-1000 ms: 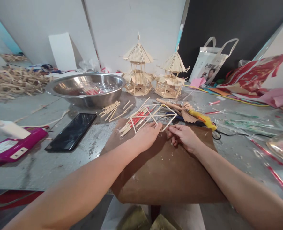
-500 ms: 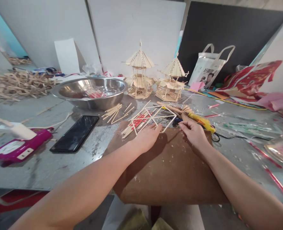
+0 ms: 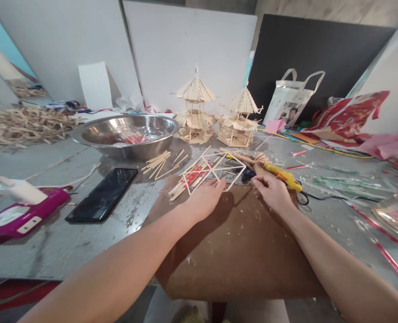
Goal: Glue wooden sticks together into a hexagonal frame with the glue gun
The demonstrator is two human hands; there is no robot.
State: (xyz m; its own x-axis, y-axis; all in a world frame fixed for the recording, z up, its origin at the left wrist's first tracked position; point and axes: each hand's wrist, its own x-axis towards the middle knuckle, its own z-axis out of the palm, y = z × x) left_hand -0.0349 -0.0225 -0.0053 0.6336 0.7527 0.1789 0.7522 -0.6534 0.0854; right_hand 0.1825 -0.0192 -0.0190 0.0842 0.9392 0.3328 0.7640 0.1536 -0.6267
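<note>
Beyond the left far corner of the brown mat [image 3: 246, 255], a steel bowl [image 3: 134, 151] holds crinkled clear plastic and red-marked packets [image 3: 131, 137]. Well past the mat's right far corner stands a white tote bag [image 3: 282, 104], its contents hidden. Over the mat's far edge is the stick frame [image 3: 211, 170], six-sided with crossing braces, its long axis running left to right, roughly along that edge; loose sticks [image 3: 177, 190] lie beneath its left part. Above the mat, the left hand [image 3: 207, 196] reaches in palm down, fingers together and barely parted from the thumb side, gripping the frame's near side. Nearer the mat's right far corner, apart from the frame, the right hand [image 3: 269, 190] curls, thumb close to forefinger; whether it pinches anything, I cannot tell.
</note>
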